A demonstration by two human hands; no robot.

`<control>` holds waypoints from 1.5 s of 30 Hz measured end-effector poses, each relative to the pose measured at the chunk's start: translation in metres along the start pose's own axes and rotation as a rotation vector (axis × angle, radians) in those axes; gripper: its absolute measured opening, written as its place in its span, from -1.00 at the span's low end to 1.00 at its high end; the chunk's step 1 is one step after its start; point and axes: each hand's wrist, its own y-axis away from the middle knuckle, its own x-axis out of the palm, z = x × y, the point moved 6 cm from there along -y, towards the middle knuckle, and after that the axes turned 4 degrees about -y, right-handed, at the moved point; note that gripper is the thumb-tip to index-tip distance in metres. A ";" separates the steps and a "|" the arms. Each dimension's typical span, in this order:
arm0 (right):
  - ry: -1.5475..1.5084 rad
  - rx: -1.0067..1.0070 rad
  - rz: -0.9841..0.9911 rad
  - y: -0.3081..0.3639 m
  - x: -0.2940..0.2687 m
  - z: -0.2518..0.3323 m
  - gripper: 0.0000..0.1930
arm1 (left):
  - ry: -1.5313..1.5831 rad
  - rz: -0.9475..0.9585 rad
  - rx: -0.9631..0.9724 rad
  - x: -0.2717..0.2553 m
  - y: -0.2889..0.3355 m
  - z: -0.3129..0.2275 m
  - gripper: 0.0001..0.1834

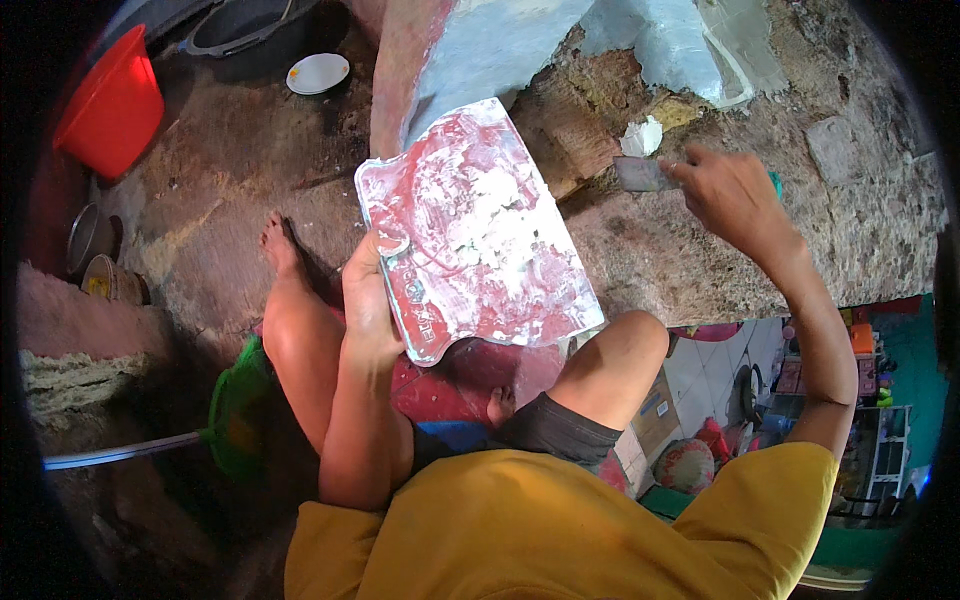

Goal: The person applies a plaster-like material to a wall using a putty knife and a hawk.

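My left hand (370,300) grips the lower left edge of a red board (428,312) smeared with white paste, its thumb lying over the face. A thick heap of white putty (500,215) sits near the board's middle. Out to the right, my right hand (738,195) is closed on a putty knife (640,174); a bit of its teal handle shows behind the hand. The grey blade lies close to a rough, broken surface, just below a fresh dab of white putty (643,136). Whether the blade touches the surface, I cannot tell.
A painted pale-blue wall section (510,45) borders the broken patch. At the left are a red basin (112,105), a dark tub (250,40), a white plate (318,74) and a green net (235,410). A tiled room with household goods (685,465) lies lower right.
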 end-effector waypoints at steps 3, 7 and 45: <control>0.020 -0.047 -0.036 -0.010 -0.003 -0.008 -0.81 | 0.099 0.110 -0.009 0.002 -0.002 0.002 -0.57; 0.047 -0.035 -0.035 -0.020 -0.003 -0.010 -0.89 | 0.109 0.103 -0.027 0.002 -0.002 0.003 -0.58; 0.158 -0.026 -0.064 -0.031 -0.041 -0.042 -0.79 | -0.051 -0.023 0.029 -0.003 0.000 0.003 -0.66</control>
